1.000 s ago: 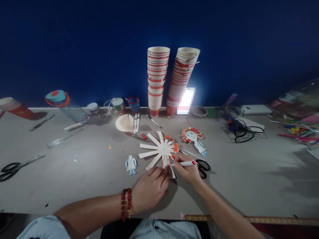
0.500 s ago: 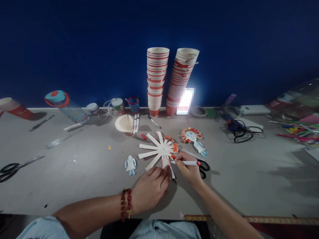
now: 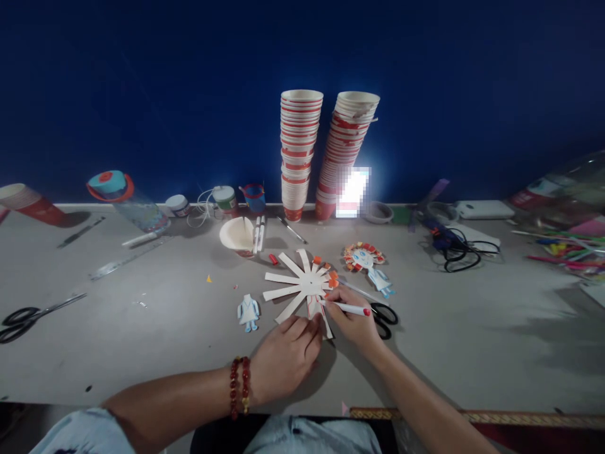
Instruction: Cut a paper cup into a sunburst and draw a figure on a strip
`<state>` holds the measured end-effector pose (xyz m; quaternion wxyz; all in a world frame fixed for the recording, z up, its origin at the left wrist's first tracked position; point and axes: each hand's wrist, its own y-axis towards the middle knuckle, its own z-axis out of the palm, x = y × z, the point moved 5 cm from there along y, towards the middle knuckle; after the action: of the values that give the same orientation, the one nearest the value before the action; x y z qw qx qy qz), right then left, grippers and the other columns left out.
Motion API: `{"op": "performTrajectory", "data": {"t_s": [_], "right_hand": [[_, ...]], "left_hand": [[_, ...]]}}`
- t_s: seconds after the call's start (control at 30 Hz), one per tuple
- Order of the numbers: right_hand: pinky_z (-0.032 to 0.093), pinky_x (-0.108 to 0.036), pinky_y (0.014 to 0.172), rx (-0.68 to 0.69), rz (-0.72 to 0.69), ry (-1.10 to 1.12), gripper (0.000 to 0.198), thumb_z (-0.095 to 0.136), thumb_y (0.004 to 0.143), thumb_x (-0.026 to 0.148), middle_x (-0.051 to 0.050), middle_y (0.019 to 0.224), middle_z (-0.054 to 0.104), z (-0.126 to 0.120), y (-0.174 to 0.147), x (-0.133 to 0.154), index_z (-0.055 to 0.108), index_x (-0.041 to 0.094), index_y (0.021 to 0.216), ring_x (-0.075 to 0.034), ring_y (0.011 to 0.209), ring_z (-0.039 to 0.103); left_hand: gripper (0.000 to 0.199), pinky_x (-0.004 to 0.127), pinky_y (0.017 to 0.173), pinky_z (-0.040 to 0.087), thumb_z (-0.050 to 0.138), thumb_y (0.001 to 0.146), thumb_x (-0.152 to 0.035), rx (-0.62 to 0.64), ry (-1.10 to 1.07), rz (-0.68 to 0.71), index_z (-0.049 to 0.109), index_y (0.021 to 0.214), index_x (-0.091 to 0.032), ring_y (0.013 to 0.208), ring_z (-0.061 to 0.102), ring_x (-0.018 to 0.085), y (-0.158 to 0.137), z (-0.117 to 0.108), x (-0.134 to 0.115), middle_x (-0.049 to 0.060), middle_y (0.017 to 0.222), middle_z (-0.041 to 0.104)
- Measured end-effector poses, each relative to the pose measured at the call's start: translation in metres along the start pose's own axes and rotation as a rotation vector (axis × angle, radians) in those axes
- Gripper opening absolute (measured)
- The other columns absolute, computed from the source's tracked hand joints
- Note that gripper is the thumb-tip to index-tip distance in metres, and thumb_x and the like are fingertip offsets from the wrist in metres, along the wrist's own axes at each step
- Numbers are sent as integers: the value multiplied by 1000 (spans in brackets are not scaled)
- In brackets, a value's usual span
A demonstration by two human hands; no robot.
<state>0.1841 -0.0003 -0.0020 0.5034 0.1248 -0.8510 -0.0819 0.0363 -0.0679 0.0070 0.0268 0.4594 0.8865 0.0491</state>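
Note:
In the middle of the table lies a paper cup cut open into a flat star of white strips [image 3: 309,284], several of its right-hand strips curled up and showing orange. My left hand [image 3: 286,353], fingers bent together, pins its near, wider strip down on the table. Red outlines of a small figure show on that strip. Pinched in my right hand [image 3: 357,325] is a white marker [image 3: 350,308] with a red end, its tip at the drawn lines. Black-handled scissors [image 3: 385,314] lie partly hidden beyond my right hand. A blue-edged paper dress figure [image 3: 248,313] rests left of the star.
Two tall stacks of paper cups [image 3: 297,157] stand at the back wall. A finished-looking paper doll [image 3: 366,261] lies right of the star. A cut cup [image 3: 237,236], white markers [image 3: 259,234] and a red cap [image 3: 273,259] are behind it. Other scissors [image 3: 28,318] lie far left.
The marker's tip has shifted slightly up and left on the near strip, and its red end has swung a little left and down. My left hand stays in place.

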Motion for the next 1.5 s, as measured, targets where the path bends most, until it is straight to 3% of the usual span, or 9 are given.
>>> {"op": "performTrajectory", "data": {"t_s": [1.0, 1.17, 1.5], "right_hand": [[34, -26, 54, -40, -6, 29, 19, 50, 79, 16, 3, 58, 50, -1, -2, -2, 49, 21, 61, -13, 55, 45], [34, -26, 54, -106, -9, 55, 18, 49, 79, 16, 4, 58, 49, -5, -3, -3, 50, 21, 62, -13, 54, 43], [34, -26, 54, -44, 15, 31, 18, 49, 79, 16, 3, 58, 49, -1, -2, -1, 50, 21, 61, -13, 55, 44]], "left_hand": [[52, 38, 100, 33, 46, 97, -40, 1, 21, 16, 47, 136, -5, 117, 49, 26, 0, -1, 0, 16, 138, 53], [51, 37, 100, 33, 46, 97, -41, 2, 31, 16, 49, 134, -6, 117, 48, 26, 0, 0, 0, 16, 140, 52], [54, 38, 100, 33, 44, 98, -40, 11, 26, 16, 46, 137, -4, 116, 48, 26, 0, -1, -1, 16, 138, 53]]}}
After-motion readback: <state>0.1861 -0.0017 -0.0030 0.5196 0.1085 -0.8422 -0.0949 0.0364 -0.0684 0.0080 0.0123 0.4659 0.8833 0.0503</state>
